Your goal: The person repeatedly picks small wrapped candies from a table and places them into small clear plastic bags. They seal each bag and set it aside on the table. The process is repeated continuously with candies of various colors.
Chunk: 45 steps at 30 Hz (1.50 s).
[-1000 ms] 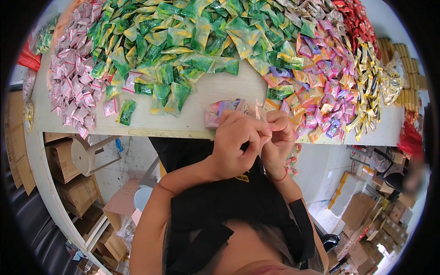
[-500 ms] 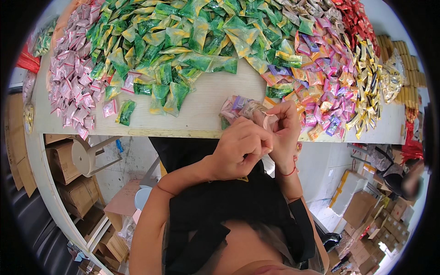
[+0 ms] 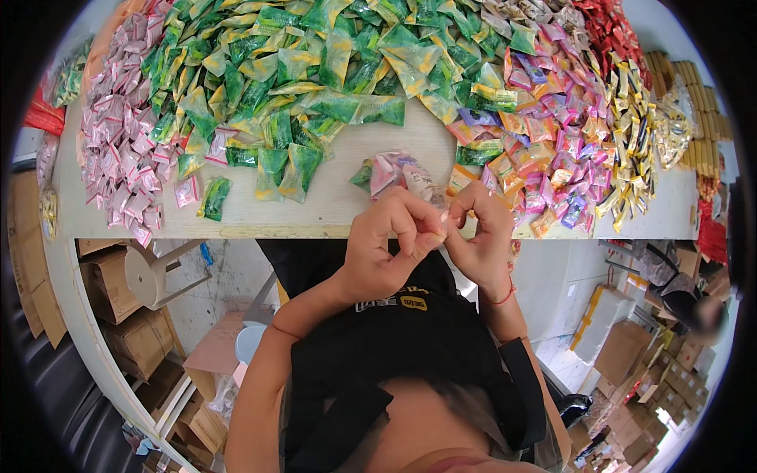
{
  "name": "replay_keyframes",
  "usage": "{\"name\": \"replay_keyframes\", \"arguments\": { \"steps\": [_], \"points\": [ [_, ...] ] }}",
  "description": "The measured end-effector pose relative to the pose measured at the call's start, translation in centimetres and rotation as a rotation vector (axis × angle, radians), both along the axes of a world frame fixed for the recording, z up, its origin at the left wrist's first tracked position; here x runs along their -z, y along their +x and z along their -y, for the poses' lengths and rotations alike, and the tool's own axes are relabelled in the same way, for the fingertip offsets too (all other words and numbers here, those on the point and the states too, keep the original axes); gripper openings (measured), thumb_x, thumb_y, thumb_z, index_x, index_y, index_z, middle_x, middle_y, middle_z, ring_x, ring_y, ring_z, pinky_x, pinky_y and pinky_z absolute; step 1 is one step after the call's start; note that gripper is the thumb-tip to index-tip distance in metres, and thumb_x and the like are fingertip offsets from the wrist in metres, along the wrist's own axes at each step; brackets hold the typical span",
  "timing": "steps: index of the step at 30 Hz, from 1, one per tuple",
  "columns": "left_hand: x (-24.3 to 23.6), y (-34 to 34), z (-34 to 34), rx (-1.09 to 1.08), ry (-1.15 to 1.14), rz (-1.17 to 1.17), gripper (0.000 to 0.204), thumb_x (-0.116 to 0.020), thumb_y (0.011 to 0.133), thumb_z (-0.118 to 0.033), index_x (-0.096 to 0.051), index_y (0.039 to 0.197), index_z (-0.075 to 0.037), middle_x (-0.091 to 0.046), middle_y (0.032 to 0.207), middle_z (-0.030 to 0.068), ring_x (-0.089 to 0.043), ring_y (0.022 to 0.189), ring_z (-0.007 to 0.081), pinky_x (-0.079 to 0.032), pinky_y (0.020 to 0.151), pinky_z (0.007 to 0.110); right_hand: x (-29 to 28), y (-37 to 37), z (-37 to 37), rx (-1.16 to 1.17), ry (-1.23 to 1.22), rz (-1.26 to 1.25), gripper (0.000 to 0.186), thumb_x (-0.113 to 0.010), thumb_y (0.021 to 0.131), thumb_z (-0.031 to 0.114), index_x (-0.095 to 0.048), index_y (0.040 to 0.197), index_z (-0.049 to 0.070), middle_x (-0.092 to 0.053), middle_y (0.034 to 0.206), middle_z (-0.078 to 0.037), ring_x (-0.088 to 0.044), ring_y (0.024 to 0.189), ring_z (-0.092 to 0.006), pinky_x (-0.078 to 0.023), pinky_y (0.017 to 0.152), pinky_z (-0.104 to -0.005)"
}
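Note:
A small clear bag (image 3: 408, 175) filled with mixed wrapped snacks, pink, purple, beige and green, lies at the table's front edge. Its gathered end points toward my hands. My left hand (image 3: 394, 240) is closed in a pinch at that end, fingers curled. Close against it, my right hand (image 3: 481, 229) also pinches there with thumb and forefinger, the other fingers bent. Whatever thin piece sits between the fingertips is too small to make out. Just right of the bag are orange and pink packets (image 3: 512, 173).
Heaped green-and-yellow packets (image 3: 315, 79) cover the table's (image 3: 315, 217) far middle. Pink packets (image 3: 126, 150) pile at left; yellow sticks (image 3: 631, 150) and red packets (image 3: 611, 39) at right. A stool (image 3: 146, 272) and cardboard boxes (image 3: 138, 339) stand below left. Another person (image 3: 678, 292) is at far right.
The bag's filled end has swung left and lies flatter. My left hand has shifted slightly left, while my right hand has dropped and turned so that both sets of fingertips meet at the bag's end.

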<state>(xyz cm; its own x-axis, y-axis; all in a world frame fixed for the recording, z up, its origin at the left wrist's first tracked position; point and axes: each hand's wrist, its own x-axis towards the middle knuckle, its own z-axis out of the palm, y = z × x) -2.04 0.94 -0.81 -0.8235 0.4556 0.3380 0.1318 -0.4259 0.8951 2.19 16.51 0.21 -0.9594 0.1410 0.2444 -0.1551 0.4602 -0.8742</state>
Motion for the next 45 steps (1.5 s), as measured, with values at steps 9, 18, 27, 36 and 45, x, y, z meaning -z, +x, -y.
{"name": "replay_keyframes", "arguments": {
  "steps": [9, 18, 27, 36, 45],
  "points": [
    [0.0, -0.9, -0.3, -0.132, -0.045, 0.052, 0.023, -0.065, 0.08, 0.001, -0.043, 0.081, -0.006, -0.055, 0.087, 0.0092, -0.053, 0.077, 0.0163, -0.045, 0.071, 0.028, -0.1, -1.3, 0.9, 0.187, -0.168, 0.055, 0.045, -0.067, 0.08, 0.004, -0.029, 0.056, 0.008, -0.027, 0.055, 0.005, -0.023, 0.054, -0.0053, -0.017, 0.047, -0.0234],
    [0.7, -1.2, 1.6, -0.18, -0.533, -0.05, 0.021, -0.069, 0.082, -0.012, -0.051, 0.085, -0.001, -0.058, 0.074, 0.0069, -0.058, 0.066, 0.0145, -0.047, 0.063, 0.026, -0.4, -1.6, -0.6, -0.128, -0.559, 0.18, 0.027, -0.07, 0.076, 0.004, -0.044, 0.067, 0.006, -0.045, 0.069, 0.003, -0.045, 0.066, -0.0039, -0.036, 0.055, -0.0189],
    [0.9, -1.7, 2.9, -0.028, -0.412, 0.203, 0.013, -0.063, 0.086, -0.006, -0.053, 0.086, 0.002, -0.067, 0.079, 0.0113, -0.066, 0.074, 0.0145, -0.051, 0.065, 0.025, -0.3, -0.6, -1.7, -0.166, -0.857, 0.232, 0.017, -0.07, 0.077, 0.001, -0.054, 0.082, 0.002, -0.053, 0.083, -0.002, -0.056, 0.073, -0.008, -0.046, 0.063, -0.0195],
    [0.9, -2.5, 5.0, -0.075, -0.036, 0.324, 0.018, -0.05, 0.094, -0.012, -0.049, 0.08, -0.002, -0.052, 0.062, 0.0048, -0.052, 0.053, 0.011, -0.043, 0.052, 0.02, 0.7, -0.5, -4.0, -0.418, -1.644, 0.317, 0.022, -0.064, 0.084, 0.015, -0.045, 0.079, 0.006, -0.04, 0.068, 0.001, -0.033, 0.05, -0.0036, -0.029, 0.047, -0.0189],
    [-2.7, -1.9, 2.3, 0.166, 0.551, 0.707, 0.021, -0.045, 0.095, -0.021, -0.04, 0.078, -0.01, -0.043, 0.061, 0.003, -0.044, 0.055, 0.014, -0.041, 0.062, 0.032, -3.1, 0.7, -1.4, -0.326, -1.209, -0.056, 0.02, -0.049, 0.093, 0.02, -0.034, 0.086, 0.008, -0.035, 0.059, 0.001, -0.028, 0.045, -0.0087, -0.026, 0.044, -0.0239]
  ]
}}
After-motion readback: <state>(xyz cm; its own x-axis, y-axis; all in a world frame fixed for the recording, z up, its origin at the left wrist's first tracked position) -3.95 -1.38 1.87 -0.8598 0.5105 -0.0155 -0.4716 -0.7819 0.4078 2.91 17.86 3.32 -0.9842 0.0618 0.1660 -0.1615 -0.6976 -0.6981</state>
